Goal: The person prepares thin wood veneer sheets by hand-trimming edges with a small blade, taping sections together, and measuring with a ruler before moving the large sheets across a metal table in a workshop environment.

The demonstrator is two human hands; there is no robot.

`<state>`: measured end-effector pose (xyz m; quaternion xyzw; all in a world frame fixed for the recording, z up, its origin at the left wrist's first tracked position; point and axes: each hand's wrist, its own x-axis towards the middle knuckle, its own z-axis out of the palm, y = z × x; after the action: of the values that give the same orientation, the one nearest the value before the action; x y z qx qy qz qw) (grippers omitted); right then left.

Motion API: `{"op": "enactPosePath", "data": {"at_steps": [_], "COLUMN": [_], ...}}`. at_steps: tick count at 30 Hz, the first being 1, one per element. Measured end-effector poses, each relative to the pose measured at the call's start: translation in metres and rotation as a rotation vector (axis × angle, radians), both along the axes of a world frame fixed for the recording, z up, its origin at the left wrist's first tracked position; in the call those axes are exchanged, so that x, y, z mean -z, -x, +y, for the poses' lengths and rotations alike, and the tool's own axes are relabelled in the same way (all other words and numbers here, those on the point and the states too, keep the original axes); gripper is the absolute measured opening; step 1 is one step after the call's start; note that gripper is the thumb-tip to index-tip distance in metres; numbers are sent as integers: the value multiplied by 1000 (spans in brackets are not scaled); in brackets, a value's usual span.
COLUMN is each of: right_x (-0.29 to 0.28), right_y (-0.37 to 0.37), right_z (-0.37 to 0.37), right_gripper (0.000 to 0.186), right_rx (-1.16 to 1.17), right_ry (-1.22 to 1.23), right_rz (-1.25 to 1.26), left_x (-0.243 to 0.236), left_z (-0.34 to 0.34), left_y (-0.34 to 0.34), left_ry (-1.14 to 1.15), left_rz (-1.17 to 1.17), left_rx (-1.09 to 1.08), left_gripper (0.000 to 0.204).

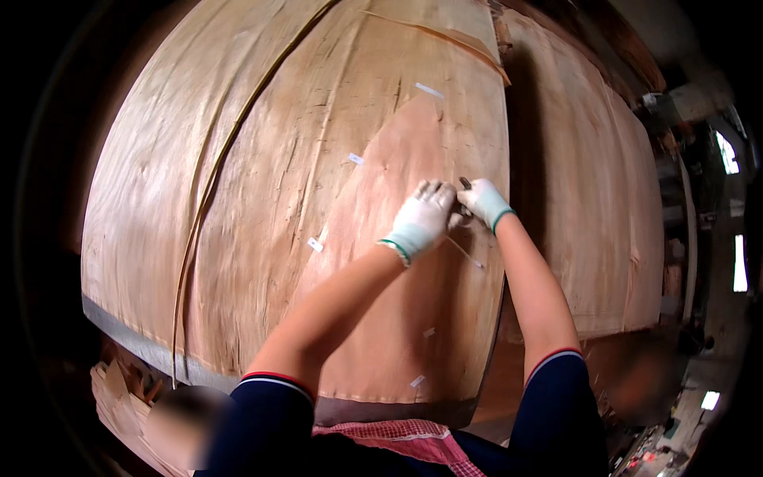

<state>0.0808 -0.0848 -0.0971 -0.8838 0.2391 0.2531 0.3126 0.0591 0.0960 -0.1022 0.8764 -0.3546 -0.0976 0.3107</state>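
My left hand (423, 215), in a white glove with green cuff, rests on a pale veneer sheet (262, 191), fingers slightly bent and apart. Just right of it, my right hand (483, 203), similarly gloved, is closed on a small dark tool (465, 184) at the sheet's surface. Beneath and around my hands is a pinker veneer piece (373, 310) with a pointed top. Short white tape strips (355, 159) lie along its edges. A thin pale strip (469, 258) runs diagonally below my hands.
A second veneer stack (596, 199) stands to the right, past a dark gap. A long veneer sliver (230, 143) crosses the left part of my sheet. Torn veneer offcuts (119, 401) lie at lower left, beside a blurred shape. The far right shows cluttered workshop space.
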Motion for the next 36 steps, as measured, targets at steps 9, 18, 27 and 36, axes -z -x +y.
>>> {"op": "enactPosePath", "data": {"at_steps": [9,18,27,36], "right_x": [-62,-32,-1,-10], "right_y": [-5,98,103,21], "right_z": [-38,182,252,266], "right_gripper": [20,5,17,17], "right_rx": [11,-237,-750,-431], "right_ry": [230,-623,-21,-363], "right_rz": [-415,-96,-127,-177], "left_x": [7,12,15,8], "left_z": [-16,209,251,242], "left_y": [10,149,162,81], "left_ry": [-230,-124,-142,140], "left_rz": [-152,-89,-178,-283], "left_rx": [-87,-789,-432,-593], "left_gripper": [55,81,58,49]}}
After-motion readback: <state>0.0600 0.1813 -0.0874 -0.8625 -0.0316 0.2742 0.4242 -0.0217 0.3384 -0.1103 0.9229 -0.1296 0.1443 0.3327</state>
